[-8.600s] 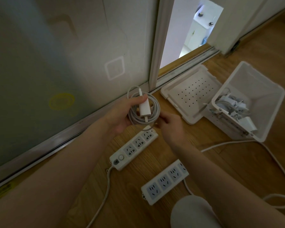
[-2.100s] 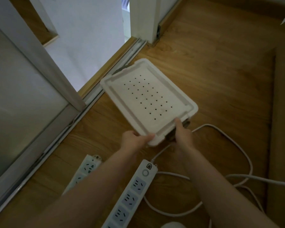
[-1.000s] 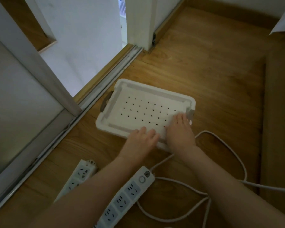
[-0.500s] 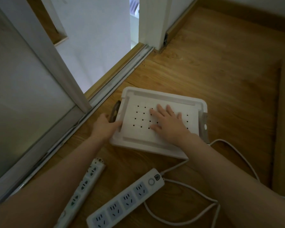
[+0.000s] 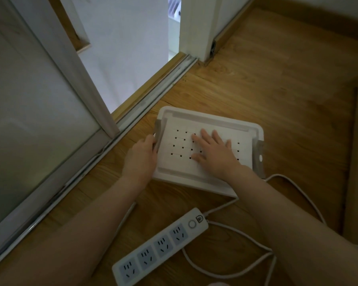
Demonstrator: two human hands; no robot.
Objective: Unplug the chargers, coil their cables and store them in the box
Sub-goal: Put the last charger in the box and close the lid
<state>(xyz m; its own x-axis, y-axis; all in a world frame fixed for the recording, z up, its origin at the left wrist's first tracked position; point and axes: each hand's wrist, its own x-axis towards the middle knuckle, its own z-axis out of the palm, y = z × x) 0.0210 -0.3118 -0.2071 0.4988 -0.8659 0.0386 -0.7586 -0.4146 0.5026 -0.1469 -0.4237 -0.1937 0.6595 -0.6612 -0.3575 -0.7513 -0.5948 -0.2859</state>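
Observation:
The white storage box (image 5: 244,129) stands on the wooden floor with its perforated lid on top, so the chargers inside are hidden. My right hand (image 5: 213,153) lies flat on the middle of the lid, fingers spread. My left hand (image 5: 142,154) is at the box's left end, with its fingers on the grey latch (image 5: 158,137) there. A second grey latch (image 5: 259,159) sits at the right end.
A white power strip (image 5: 161,246) with several empty sockets lies near me, its white cable (image 5: 225,271) looping to the right across the floor. A sliding glass door (image 5: 33,120) and its floor track (image 5: 145,104) run along the left.
My left hand has closed in onto the left latch of the box. The right hand stays pressed flat on the lid. The second power strip at lower left has left the view.

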